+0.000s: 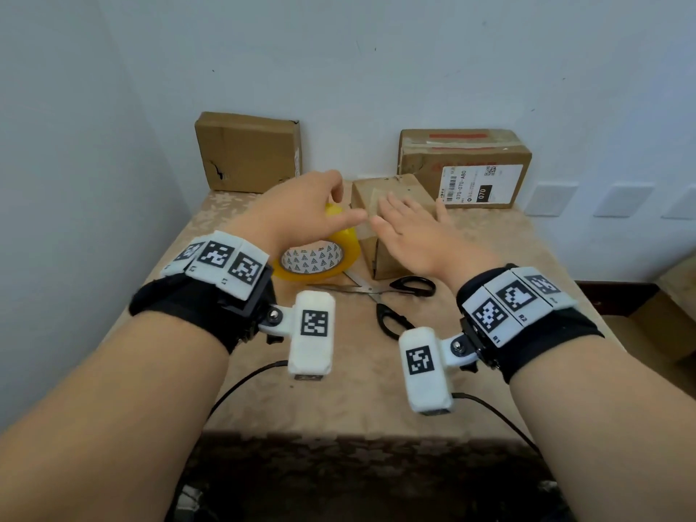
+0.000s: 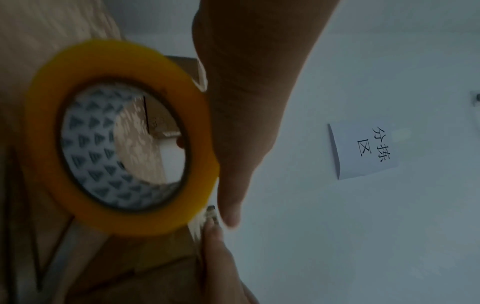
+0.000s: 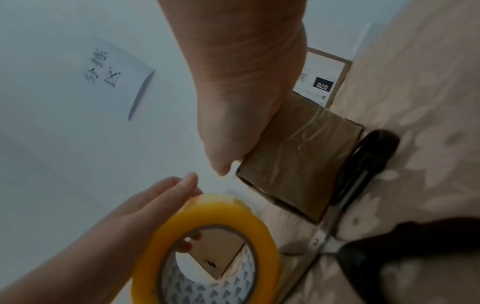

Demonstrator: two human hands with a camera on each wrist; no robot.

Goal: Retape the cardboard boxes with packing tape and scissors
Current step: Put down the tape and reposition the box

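A small cardboard box stands mid-table, with wrinkled clear tape on its front face. My right hand lies flat on its top, fingers straight. Just left of the box, my left hand grips a yellow packing tape roll, tilted up off the table. In the right wrist view its fingers lie over the roll's outer face. A short clear strip runs from the roll to the box's near top edge. Black-handled scissors lie open on the table in front of the box.
Two more cardboard boxes stand against the back wall: a plain one at left, a labelled one at right. The patterned table fills a corner, with walls left and behind. Camera cables trail over its near edge.
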